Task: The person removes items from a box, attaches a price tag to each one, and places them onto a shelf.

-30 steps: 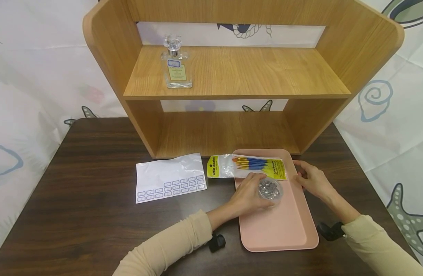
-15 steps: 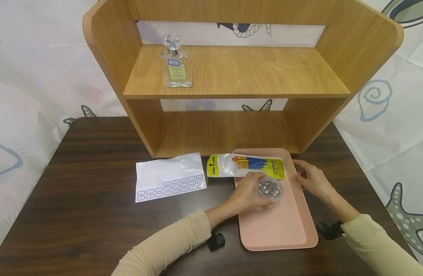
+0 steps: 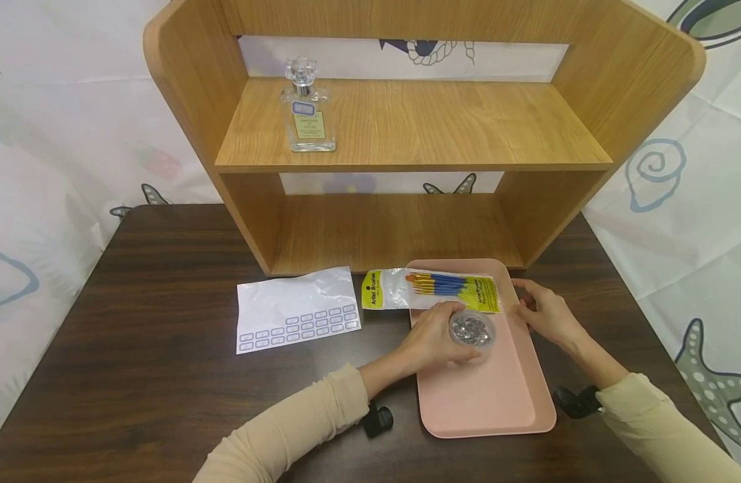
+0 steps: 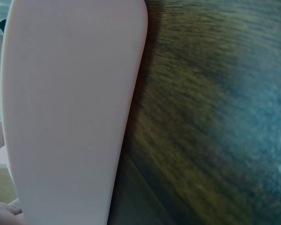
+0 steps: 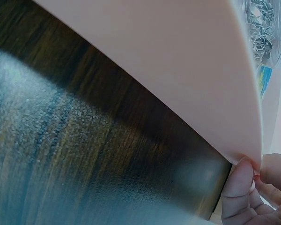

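My left hand (image 3: 435, 339) holds a round clear plastic tub of silver thumbtacks (image 3: 473, 330) over the pink tray (image 3: 479, 406), fingers and thumb around its side. On the tray's right rim is my right hand (image 3: 547, 314); the right wrist view shows thumb and fingers (image 5: 239, 194) pinching that rim. A clear packet of artist brushes (image 3: 439, 292) with blue handles lies across the tray's far end, its left part reaching past the edge. In the left wrist view the tray's outer side (image 4: 72, 112) fills much of the picture, and the tub is hidden there.
A wooden shelf unit (image 3: 376, 235) stands behind the tray. On its upper board, at the left, is a glass perfume bottle (image 3: 310, 124) with a small blue-bordered label. A white sheet of matching labels (image 3: 298, 312) lies on the dark table (image 3: 135, 335) left of the tray.
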